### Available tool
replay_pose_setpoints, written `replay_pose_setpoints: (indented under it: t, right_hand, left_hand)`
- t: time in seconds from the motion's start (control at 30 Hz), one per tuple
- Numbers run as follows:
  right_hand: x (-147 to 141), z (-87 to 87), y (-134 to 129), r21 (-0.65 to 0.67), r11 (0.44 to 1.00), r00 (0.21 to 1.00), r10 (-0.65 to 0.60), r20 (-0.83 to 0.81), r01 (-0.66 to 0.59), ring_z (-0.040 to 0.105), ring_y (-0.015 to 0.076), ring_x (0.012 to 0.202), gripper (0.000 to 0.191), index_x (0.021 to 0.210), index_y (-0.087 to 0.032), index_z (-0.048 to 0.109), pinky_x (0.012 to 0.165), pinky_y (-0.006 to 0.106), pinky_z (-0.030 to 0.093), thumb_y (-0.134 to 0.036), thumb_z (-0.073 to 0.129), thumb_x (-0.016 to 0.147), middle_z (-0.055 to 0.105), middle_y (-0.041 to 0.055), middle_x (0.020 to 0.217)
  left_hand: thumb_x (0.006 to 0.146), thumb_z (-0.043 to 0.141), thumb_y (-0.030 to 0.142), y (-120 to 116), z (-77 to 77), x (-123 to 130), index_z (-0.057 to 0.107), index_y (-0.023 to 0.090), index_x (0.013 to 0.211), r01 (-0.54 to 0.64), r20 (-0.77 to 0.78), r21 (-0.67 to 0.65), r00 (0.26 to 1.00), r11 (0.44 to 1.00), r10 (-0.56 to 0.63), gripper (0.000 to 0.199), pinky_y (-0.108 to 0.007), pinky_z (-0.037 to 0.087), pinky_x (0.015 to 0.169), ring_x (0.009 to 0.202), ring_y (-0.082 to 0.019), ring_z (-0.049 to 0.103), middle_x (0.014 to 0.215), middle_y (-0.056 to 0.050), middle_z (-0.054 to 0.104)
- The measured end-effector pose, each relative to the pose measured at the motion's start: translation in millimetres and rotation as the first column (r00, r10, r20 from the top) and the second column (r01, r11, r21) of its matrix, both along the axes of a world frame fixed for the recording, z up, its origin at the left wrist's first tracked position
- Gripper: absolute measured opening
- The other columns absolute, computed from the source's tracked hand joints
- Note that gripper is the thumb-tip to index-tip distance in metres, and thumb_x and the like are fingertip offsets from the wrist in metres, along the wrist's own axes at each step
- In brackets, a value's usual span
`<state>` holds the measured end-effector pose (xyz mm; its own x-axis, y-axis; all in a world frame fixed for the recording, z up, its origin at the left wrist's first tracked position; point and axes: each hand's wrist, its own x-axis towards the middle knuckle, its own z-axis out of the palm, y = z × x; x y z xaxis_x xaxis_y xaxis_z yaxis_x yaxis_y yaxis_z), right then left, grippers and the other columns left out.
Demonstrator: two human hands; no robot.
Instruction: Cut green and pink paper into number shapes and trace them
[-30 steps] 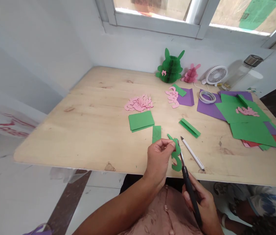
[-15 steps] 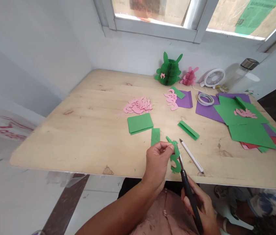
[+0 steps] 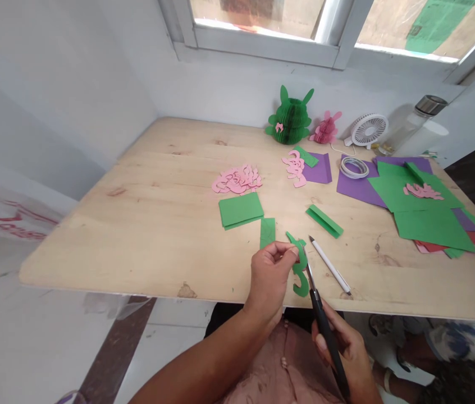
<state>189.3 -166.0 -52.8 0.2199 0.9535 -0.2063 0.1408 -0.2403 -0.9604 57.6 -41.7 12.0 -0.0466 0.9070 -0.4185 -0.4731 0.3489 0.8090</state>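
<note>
Near the table's front edge, my left hand (image 3: 268, 280) pinches a curvy green paper piece (image 3: 301, 282) between thumb and fingertips. My right hand (image 3: 345, 348) is wrapped round the black handles of a pair of scissors (image 3: 324, 320). The metal blades point up and touch or lie beside the green piece's right edge. A white pen (image 3: 330, 266) lies just right of the blades. Close above my left hand is a small green paper strip (image 3: 268, 232), with a folded green sheet (image 3: 241, 210) to its left.
Pink cutouts (image 3: 237, 179) lie mid-table. A green paper rabbit (image 3: 290, 120), a pink one (image 3: 325, 129), a fan (image 3: 369, 131) and a bottle (image 3: 410, 126) stand along the wall. Tape (image 3: 354, 168) and coloured sheets (image 3: 426, 224) are at the right. A person's arm (image 3: 401, 387) shows at lower right.
The scissor blades have shifted slightly against the green piece, which is tilted a little differently. Both hands keep their holds. The whole view has moved very slightly.
</note>
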Motion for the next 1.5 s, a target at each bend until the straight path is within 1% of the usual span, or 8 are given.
replay_pose_setpoints:
  t: [0.13,0.3,0.57,0.8,0.93,1.13,1.33,1.5]
  right_hand:
    - [-1.4,0.5,-0.6,-0.019,1.000,0.999,-0.011,0.030,0.012,0.068,0.0177,0.065,0.052,0.117,-0.022,0.070,0.070,0.025,0.057,-0.045,0.075,0.071,0.073,0.0065,0.079]
    - [-0.6,-1.3,-1.8,-0.010,1.000,1.000,-0.018,-0.004,0.018,0.071,0.0186,0.071,0.053,0.118,-0.021,0.069,0.074,0.026,0.057,-0.042,0.076,0.070,0.075,0.0076,0.085]
    - [2.6,-2.3,-1.3,-0.024,1.000,0.998,-0.008,0.059,0.010,0.073,0.0199,0.080,0.052,0.117,-0.021,0.069,0.081,0.028,0.056,-0.040,0.077,0.069,0.076,0.0076,0.094]
    - [0.4,-0.9,-1.4,-0.037,0.999,0.999,-0.033,0.019,0.034,0.072,0.0205,0.085,0.053,0.116,-0.021,0.070,0.085,0.029,0.054,-0.042,0.078,0.068,0.075,0.0083,0.102]
    - [0.6,-0.4,-0.5,-0.041,0.999,1.000,-0.012,-0.003,0.012,0.072,0.0218,0.089,0.056,0.119,-0.020,0.068,0.086,0.029,0.053,-0.043,0.077,0.069,0.074,0.0090,0.103]
    - [1.5,-1.1,-2.8,-0.032,0.999,1.000,-0.003,0.013,0.003,0.070,0.0227,0.097,0.053,0.121,-0.022,0.067,0.090,0.031,0.052,-0.042,0.076,0.072,0.073,0.0085,0.110]
    - [-0.8,2.2,-1.9,-0.041,0.999,1.000,-0.027,-0.005,0.027,0.071,0.0234,0.094,0.053,0.117,-0.022,0.070,0.087,0.030,0.054,-0.040,0.078,0.068,0.075,0.0077,0.104]
    - [-0.2,4.8,-0.4,-0.049,0.998,0.999,-0.038,-0.009,0.038,0.068,0.0249,0.103,0.051,0.116,-0.021,0.070,0.091,0.033,0.052,-0.040,0.078,0.069,0.071,0.0091,0.115]
  left_hand:
    - [0.061,0.069,0.024,-0.1,0.5,0.1,0.064,0.014,0.058,0.013,0.016,-0.023,1.000,1.000,-0.013,0.011,-0.020,0.040,0.050,0.054,-0.009,0.049,0.055,0.001,0.057]
    - [0.060,0.068,0.025,-0.3,2.5,0.2,0.062,0.014,0.059,0.023,0.035,-0.042,0.999,0.999,-0.021,0.012,-0.018,0.037,0.041,0.052,-0.010,0.048,0.056,0.000,0.056]
    - [0.059,0.069,0.025,-0.6,2.7,0.6,0.063,0.014,0.059,0.017,0.025,-0.049,1.000,0.999,-0.016,0.012,-0.018,0.037,0.041,0.052,-0.010,0.047,0.055,0.001,0.055]
    - [0.060,0.068,0.023,-0.5,0.7,1.2,0.063,0.014,0.057,0.006,-0.003,-0.036,1.000,0.999,-0.006,0.011,-0.020,0.039,0.048,0.053,-0.010,0.048,0.055,0.000,0.057]
    - [0.061,0.068,0.023,-0.9,0.3,1.4,0.063,0.014,0.058,0.006,0.001,-0.036,1.000,0.999,-0.005,0.011,-0.020,0.039,0.049,0.053,-0.009,0.047,0.055,0.001,0.056]
    - [0.062,0.068,0.023,-1.2,1.0,1.7,0.063,0.014,0.058,0.010,0.024,-0.041,1.000,0.999,-0.009,0.011,-0.019,0.037,0.048,0.053,-0.009,0.047,0.055,0.001,0.055]
    - [0.061,0.069,0.024,-1.1,0.9,1.5,0.063,0.014,0.057,0.004,0.024,-0.037,1.000,0.999,-0.003,0.012,-0.020,0.038,0.048,0.053,-0.009,0.046,0.054,0.001,0.055]
    - [0.061,0.069,0.026,-1.6,2.4,1.1,0.063,0.015,0.058,0.013,0.035,-0.053,0.999,0.999,-0.011,0.013,-0.020,0.036,0.046,0.053,-0.010,0.047,0.055,0.000,0.055]
